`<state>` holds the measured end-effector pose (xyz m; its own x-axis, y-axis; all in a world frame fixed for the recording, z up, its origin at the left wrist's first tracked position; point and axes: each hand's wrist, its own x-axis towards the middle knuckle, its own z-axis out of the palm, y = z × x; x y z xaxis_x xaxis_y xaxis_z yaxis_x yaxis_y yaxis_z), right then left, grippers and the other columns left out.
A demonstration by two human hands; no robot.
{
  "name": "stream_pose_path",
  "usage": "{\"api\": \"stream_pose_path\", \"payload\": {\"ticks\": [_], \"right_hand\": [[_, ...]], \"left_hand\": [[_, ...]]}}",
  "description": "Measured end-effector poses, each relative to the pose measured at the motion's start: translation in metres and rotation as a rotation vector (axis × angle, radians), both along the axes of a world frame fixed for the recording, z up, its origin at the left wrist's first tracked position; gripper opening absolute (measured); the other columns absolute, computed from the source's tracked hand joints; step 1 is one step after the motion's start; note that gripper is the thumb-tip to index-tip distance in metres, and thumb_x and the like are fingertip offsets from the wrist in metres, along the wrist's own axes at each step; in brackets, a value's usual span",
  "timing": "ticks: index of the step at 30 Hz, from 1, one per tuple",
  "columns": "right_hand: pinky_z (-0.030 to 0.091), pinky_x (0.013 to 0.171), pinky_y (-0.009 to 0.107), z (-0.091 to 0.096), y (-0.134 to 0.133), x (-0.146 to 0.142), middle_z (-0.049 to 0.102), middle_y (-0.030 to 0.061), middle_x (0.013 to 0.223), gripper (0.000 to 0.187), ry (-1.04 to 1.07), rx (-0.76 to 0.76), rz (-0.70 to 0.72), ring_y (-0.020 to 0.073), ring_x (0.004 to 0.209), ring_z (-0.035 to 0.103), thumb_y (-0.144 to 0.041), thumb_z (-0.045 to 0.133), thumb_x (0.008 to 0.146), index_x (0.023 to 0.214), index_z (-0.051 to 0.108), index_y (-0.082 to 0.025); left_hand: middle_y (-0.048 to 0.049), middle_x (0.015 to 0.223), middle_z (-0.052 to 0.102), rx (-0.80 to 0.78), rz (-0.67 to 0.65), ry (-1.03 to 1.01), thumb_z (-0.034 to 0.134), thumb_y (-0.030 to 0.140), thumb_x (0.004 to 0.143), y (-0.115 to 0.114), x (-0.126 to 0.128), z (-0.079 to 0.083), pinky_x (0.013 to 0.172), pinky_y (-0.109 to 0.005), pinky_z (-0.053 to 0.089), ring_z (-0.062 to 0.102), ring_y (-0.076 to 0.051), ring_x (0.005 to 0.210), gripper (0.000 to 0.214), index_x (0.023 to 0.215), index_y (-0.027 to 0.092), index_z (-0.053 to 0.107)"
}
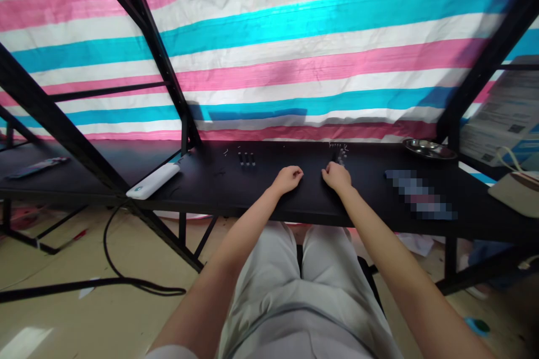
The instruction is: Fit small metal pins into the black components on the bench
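Both my hands rest on a black table (219, 185) in front of me. My left hand (288, 178) lies knuckles up with its fingers curled under; what it holds, if anything, is hidden. My right hand (336, 176) is also curled, its fingertips pinched near a cluster of small dark and shiny parts (339, 151) at the back of the table. Three small black upright pieces (247, 158) stand in a row to the left of my hands.
A white power bank (154, 180) lies at the table's left, by a slanted black frame bar (54, 118). A metal dish (429, 149) sits at the back right. A striped tarp (295, 39) hangs behind. A black cable (126, 275) runs over the floor.
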<state>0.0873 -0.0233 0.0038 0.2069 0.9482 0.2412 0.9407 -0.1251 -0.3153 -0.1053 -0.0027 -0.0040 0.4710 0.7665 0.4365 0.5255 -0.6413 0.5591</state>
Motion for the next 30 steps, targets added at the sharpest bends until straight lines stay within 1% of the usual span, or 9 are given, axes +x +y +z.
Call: {"api": "stream_pose_path", "payload": {"ticks": [3, 5, 8, 10, 12, 16, 19, 23, 30], "right_hand": [[0.039, 0.067, 0.027, -0.005, 0.002, -0.007, 0.063, 0.0084, 0.086, 0.012, -0.010, 0.073, 0.254, 0.0186, 0.079, 0.057, -0.027, 0.048, 0.081, 0.081, 0.057, -0.019], [0.037, 0.065, 0.025, -0.007, 0.003, -0.010, 0.062, 0.0057, 0.083, 0.009, -0.010, 0.107, 0.374, 0.0161, 0.076, 0.055, -0.025, 0.048, 0.080, 0.078, 0.054, -0.019], [0.036, 0.063, 0.024, -0.009, 0.004, -0.012, 0.060, 0.0040, 0.080, 0.008, -0.004, 0.138, 0.451, 0.0144, 0.072, 0.052, -0.024, 0.047, 0.079, 0.075, 0.052, -0.020], [0.035, 0.063, 0.023, -0.010, 0.004, -0.013, 0.059, 0.0036, 0.079, 0.007, -0.001, 0.143, 0.467, 0.0140, 0.071, 0.051, -0.023, 0.047, 0.079, 0.075, 0.052, -0.020], [0.035, 0.064, 0.023, -0.010, 0.004, -0.014, 0.059, 0.0035, 0.079, 0.006, 0.001, 0.140, 0.471, 0.0139, 0.071, 0.050, -0.023, 0.047, 0.078, 0.075, 0.052, -0.020], [0.036, 0.065, 0.024, -0.009, 0.004, -0.014, 0.058, 0.0039, 0.079, 0.006, 0.000, 0.141, 0.478, 0.0143, 0.071, 0.051, -0.023, 0.047, 0.079, 0.075, 0.052, -0.020], [0.036, 0.067, 0.024, -0.009, 0.003, -0.015, 0.058, 0.0039, 0.079, 0.006, 0.002, 0.148, 0.483, 0.0146, 0.073, 0.051, -0.022, 0.047, 0.079, 0.075, 0.051, -0.020], [0.036, 0.066, 0.025, -0.009, 0.003, -0.015, 0.058, 0.0041, 0.079, 0.007, -0.004, 0.148, 0.472, 0.0149, 0.072, 0.051, -0.023, 0.047, 0.079, 0.074, 0.051, -0.020], [0.035, 0.064, 0.024, -0.010, 0.002, -0.014, 0.058, 0.0039, 0.078, 0.007, -0.011, 0.152, 0.472, 0.0147, 0.071, 0.050, -0.023, 0.047, 0.079, 0.073, 0.050, -0.020]], "left_hand": [[-0.0035, 0.075, 0.062, 0.103, -0.034, 0.162, 0.048, 0.018, 0.080, -0.005, 0.002, 0.003, 0.070, -0.026, 0.044, 0.056, -0.016, 0.070, 0.015, 0.082, 0.018, 0.064], [-0.0058, 0.080, 0.062, 0.155, -0.075, 0.257, 0.046, 0.016, 0.081, -0.009, 0.002, 0.007, 0.074, -0.028, 0.044, 0.057, -0.018, 0.076, 0.018, 0.087, 0.018, 0.063], [-0.0096, 0.087, 0.063, 0.258, -0.182, 0.456, 0.046, 0.017, 0.081, -0.008, -0.005, 0.022, 0.078, -0.032, 0.042, 0.058, -0.021, 0.083, 0.018, 0.091, 0.016, 0.062], [-0.0106, 0.088, 0.063, 0.306, -0.226, 0.570, 0.050, 0.018, 0.080, -0.002, -0.017, 0.040, 0.080, -0.033, 0.040, 0.058, -0.022, 0.084, 0.018, 0.093, 0.016, 0.062], [-0.0116, 0.089, 0.063, 0.326, -0.185, 0.617, 0.051, 0.018, 0.079, 0.007, -0.034, 0.063, 0.082, -0.034, 0.039, 0.058, -0.024, 0.087, 0.019, 0.095, 0.015, 0.061], [-0.0125, 0.102, 0.063, 0.341, 0.007, 0.747, 0.053, 0.019, 0.078, 0.029, -0.073, 0.110, 0.088, -0.036, 0.035, 0.056, -0.026, 0.100, 0.024, 0.100, 0.015, 0.061], [-0.0120, 0.109, 0.062, 0.289, 0.142, 0.892, 0.056, 0.022, 0.077, 0.040, -0.097, 0.130, 0.090, -0.037, 0.034, 0.053, -0.027, 0.106, 0.031, 0.107, 0.015, 0.060], [-0.0110, 0.119, 0.058, 0.197, 0.221, 1.024, 0.063, 0.028, 0.072, 0.046, -0.116, 0.134, 0.093, -0.038, 0.032, 0.048, -0.027, 0.112, 0.042, 0.113, 0.018, 0.059], [-0.0116, 0.119, 0.057, 0.154, 0.256, 1.041, 0.069, 0.029, 0.067, 0.052, -0.127, 0.119, 0.094, -0.039, 0.031, 0.045, -0.029, 0.114, 0.044, 0.111, 0.021, 0.061]]}}
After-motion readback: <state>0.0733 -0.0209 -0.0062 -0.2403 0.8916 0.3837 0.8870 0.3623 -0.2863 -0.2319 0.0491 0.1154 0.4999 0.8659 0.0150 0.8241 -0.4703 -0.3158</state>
